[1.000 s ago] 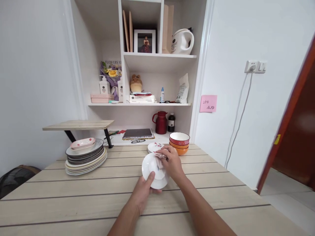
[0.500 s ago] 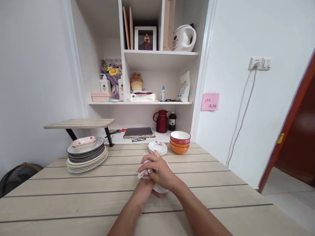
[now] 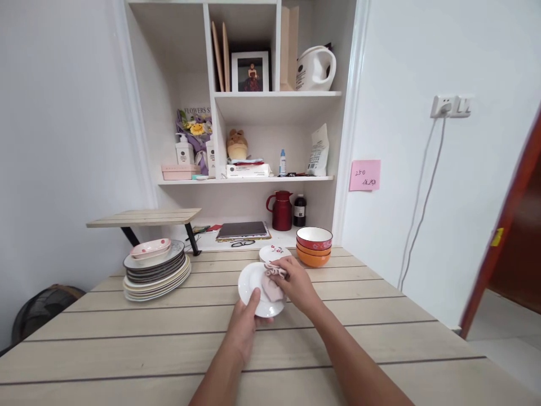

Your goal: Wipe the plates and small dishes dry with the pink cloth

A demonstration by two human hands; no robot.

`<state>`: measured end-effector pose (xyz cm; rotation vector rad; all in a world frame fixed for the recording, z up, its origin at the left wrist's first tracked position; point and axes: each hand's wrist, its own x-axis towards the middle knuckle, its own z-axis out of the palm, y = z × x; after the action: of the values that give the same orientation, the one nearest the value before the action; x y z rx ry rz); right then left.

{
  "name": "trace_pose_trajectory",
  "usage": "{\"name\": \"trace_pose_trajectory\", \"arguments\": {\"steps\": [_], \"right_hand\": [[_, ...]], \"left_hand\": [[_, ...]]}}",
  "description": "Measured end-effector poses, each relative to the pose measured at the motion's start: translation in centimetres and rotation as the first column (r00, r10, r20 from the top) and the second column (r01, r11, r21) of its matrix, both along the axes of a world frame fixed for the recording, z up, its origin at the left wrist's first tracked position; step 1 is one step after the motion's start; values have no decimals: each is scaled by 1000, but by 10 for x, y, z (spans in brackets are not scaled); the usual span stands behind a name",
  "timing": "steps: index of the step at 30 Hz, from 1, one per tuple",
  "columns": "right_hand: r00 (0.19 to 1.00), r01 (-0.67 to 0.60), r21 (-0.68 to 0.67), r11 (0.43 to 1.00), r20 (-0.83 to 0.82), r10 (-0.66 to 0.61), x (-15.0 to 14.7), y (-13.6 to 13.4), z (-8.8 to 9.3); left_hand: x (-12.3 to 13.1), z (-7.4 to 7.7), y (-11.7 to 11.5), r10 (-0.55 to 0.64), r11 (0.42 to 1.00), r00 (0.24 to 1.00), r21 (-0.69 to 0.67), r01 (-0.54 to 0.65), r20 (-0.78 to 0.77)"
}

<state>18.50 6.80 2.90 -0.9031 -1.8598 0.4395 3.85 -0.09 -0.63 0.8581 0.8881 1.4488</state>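
A white plate [image 3: 249, 282] is held over the near-central part of the slatted wooden table [image 3: 169, 349], its upper face turned toward the viewer. The left hand [image 3: 244, 321] grips its near left edge, the thumb lying on the upper face and the fingers passing beneath. The right hand [image 3: 295, 282] is closed on a pale pink cloth [image 3: 271, 286], bunched at the fingers and hanging flat against the right half of the plate. Just beyond the right hand lies a flower-patterned plate [image 3: 273, 251], its near side partly hidden. To its right stand nested bowls [image 3: 313, 248], the uppermost red with a white interior, the lower ones orange. On the left side of the table rises a stack of larger plates [image 3: 157, 273], topped by a small red-dotted dish [image 3: 151, 248]; a low wooden riser [image 3: 143, 217] on black legs stands behind it. At the far edge, on the lowest shelf, are a closed laptop [image 3: 242, 229], eyeglasses [image 3: 243, 243], a dark red jug [image 3: 282, 211] and, right of the jug, a dark bottle [image 3: 300, 211].
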Motion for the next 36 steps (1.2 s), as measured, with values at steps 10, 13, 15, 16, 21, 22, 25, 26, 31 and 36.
{"name": "trace_pose_trajectory", "arguments": {"steps": [10, 13, 15, 16, 21, 22, 25, 26, 31, 36], "right_hand": [[959, -178, -78, 981, 208, 191, -37, -24, -12], [939, -227, -147, 963, 229, 257, -36, -26, -11], [907, -292, -212, 933, 249, 340, -32, -26, -7], [883, -332, -246, 911, 258, 392, -30, -27, -5], [730, -528, -472, 706, 173, 662, -12, -31, 7], [711, -553, -519, 651, 114, 694, -9, -31, 9], [792, -533, -564, 631, -71, 607, -3, -30, 13], [848, -488, -555, 673, -120, 516, -2, -28, 12], [944, -268, -552, 790, -315, 100, -5, -14, 3], [872, -328, -622, 711, -490, -27, 0, 2, -3]], "left_hand": [[-21, 3, 11, 235, 972, 909, -68, -225, 345], [-21, 1, 11, 219, 976, 906, -92, -199, 362], [-21, 0, 12, 223, 975, 907, -108, -196, 358], [-21, -1, 12, 234, 972, 906, -118, -205, 353], [-28, -3, 15, 428, 903, 900, -82, -422, 85], [-29, -3, 16, 462, 886, 887, -56, -461, 12], [-31, -3, 15, 501, 863, 852, 18, -504, -151], [-30, -2, 15, 501, 864, 841, 52, -502, -207], [-14, 1, 8, 441, 897, 784, 247, -367, -437], [-5, 3, 4, 406, 897, 637, 418, -142, -655]]}}
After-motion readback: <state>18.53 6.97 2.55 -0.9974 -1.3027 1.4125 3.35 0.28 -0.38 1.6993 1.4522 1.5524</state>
